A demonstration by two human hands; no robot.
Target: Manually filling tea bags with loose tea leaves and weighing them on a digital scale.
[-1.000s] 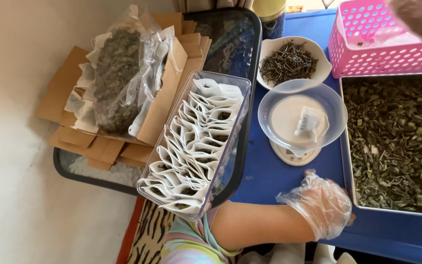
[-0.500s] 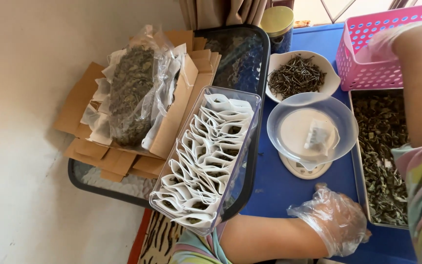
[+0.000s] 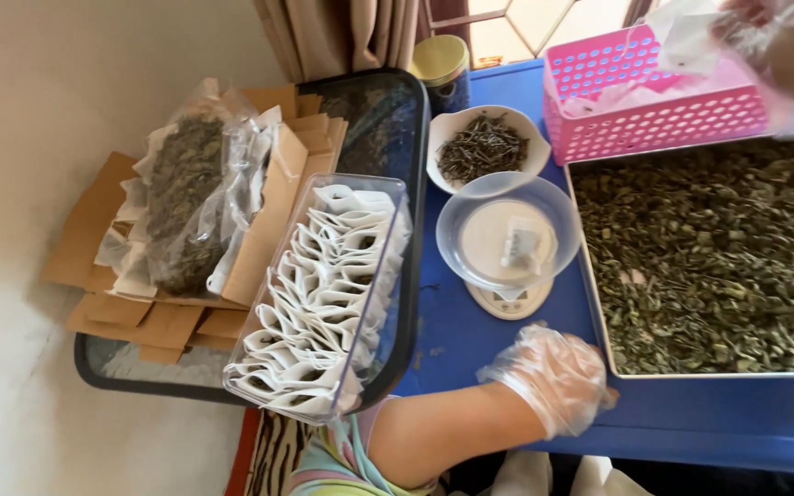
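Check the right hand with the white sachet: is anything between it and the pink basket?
Nothing visible does. The right hand, gloved and blurred, holds the white sachet right above the open top of the pink basket. The tray of dried leaves lies nearer the camera, out of the way.

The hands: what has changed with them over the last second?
The right hand, gloved, has gone up over the pink basket and now holds a small white sachet there. The left hand stays resting on the blue table before the scale bowl. The tray of dried leaves and the box of sachets are unchanged.
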